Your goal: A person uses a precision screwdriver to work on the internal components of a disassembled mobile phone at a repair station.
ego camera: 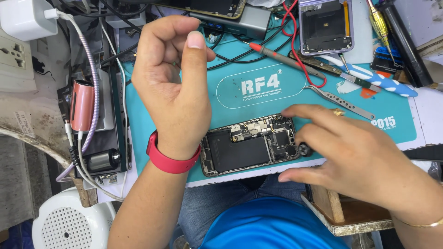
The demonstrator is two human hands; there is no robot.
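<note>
Phone (249, 145), opened with its back off, lies flat near the front edge of the teal mat (184, 120) on the desk, its dark battery on the left and boards and camera parts on the right. Right hand (355, 157) rests at the phone's right end, fingers spread and lightly curled; the fingertips (288, 111) touch the phone's upper right corner, and a small dark round part (304, 149) sits between the thumb and a finger (whether it is actually pinched I cannot tell). Left hand (173, 85) hovers above the mat just left of the phone, wrist wearing a red band (168, 159), fingers curled in towards the thumb in a loose pinch; what it has hold of, if anything, is too small to see.

Beyond the right hand, steel tweezers (339, 100) lie on the mat. Farther back lie a red probe (279, 56) with its red lead, a blue-and-white tool (383, 82), and a second, purple phone (326, 25) opened up. At the far left, beside the mat, a pink cylinder (82, 105) stands on a dark unit, with a white charger (25, 18) plugged above a socket block. Nearest the camera, a white fan (69, 223) sits low at the left.
</note>
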